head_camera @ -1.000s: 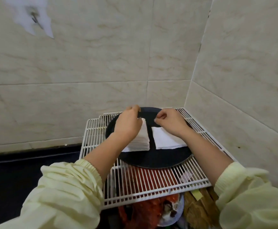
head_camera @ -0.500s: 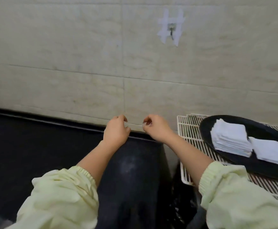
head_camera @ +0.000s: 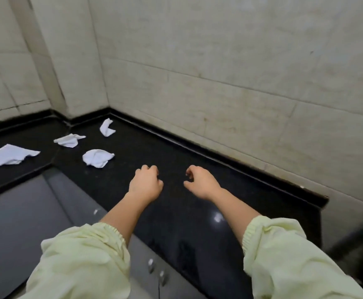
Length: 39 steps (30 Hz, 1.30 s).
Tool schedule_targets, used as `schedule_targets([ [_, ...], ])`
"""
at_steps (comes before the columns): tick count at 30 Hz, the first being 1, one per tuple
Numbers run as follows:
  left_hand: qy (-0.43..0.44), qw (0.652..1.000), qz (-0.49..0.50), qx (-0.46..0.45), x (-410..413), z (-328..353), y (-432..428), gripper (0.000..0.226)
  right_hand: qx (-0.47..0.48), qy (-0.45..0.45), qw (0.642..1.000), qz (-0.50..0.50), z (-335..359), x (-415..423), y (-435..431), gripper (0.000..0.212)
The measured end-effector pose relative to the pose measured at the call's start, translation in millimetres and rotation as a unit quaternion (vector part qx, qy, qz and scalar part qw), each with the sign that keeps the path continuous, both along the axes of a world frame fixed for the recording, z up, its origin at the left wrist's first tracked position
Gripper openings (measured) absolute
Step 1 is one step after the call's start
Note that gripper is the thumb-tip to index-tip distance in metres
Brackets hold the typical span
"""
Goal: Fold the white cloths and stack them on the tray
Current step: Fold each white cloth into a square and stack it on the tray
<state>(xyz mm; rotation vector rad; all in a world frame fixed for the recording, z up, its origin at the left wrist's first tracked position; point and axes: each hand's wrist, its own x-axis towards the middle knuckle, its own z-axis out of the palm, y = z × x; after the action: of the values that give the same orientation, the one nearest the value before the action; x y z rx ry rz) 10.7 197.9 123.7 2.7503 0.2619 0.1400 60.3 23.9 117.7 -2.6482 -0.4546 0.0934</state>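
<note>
Several crumpled white cloths lie on the black counter (head_camera: 176, 214) at the left: one nearest my hands (head_camera: 98, 157), one behind it (head_camera: 69, 140), one by the wall corner (head_camera: 106, 130), and a larger one at the far left (head_camera: 9, 155). My left hand (head_camera: 146, 184) and my right hand (head_camera: 200, 182) hover side by side over the bare counter, fingers loosely curled, holding nothing. My left hand is a short way right of the nearest cloth. The tray is out of view.
Tiled walls (head_camera: 241, 83) close the counter at the back and left, meeting in a corner. Grey cabinet fronts with small knobs (head_camera: 151, 265) run below the counter's front edge. A blurred dark object (head_camera: 357, 236) stands past the counter's right end.
My view has swung left from the tray on the wire rack to the counter. Both hands left the folded stacks and now hang over the counter, and the loose cloths have come into sight.
</note>
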Motion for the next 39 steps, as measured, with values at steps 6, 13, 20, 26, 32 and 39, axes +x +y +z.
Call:
schedule_targets([
  [6, 0.016, 0.998, 0.066, -0.011, 23.1, -21.2, 110.0, 0.037, -0.010, 0.009, 0.998, 0.064, -22.3, 43.0, 115.3, 0.036],
  [13, 0.018, 0.989, 0.140, 0.039, 72.5, -62.4, 219.1, 0.043, 0.031, 0.085, 0.993, 0.080, -62.0, 107.7, 222.1, 0.037],
  [20, 0.074, 0.983, 0.169, -0.007, 124.9, -93.2, 309.7, 0.044, 0.053, 0.147, 0.985, 0.068, -85.4, 157.6, 312.8, 0.031],
  [26, 0.066, 0.985, 0.157, -0.035, 173.9, -113.7, 364.5, 0.043, 0.053, 0.172, 0.983, 0.035, -104.7, 199.0, 368.9, 0.029],
  [32, 0.012, 0.997, 0.069, -0.040, 220.9, -134.6, 406.5, 0.049, 0.043, 0.171, 0.983, -0.055, -124.4, 237.0, 419.7, 0.038],
  [39, 0.029, 0.998, -0.057, -0.013, 257.2, -152.6, 429.7, 0.054, -0.072, 0.178, 0.977, -0.092, -139.0, 259.0, 455.3, 0.049],
])
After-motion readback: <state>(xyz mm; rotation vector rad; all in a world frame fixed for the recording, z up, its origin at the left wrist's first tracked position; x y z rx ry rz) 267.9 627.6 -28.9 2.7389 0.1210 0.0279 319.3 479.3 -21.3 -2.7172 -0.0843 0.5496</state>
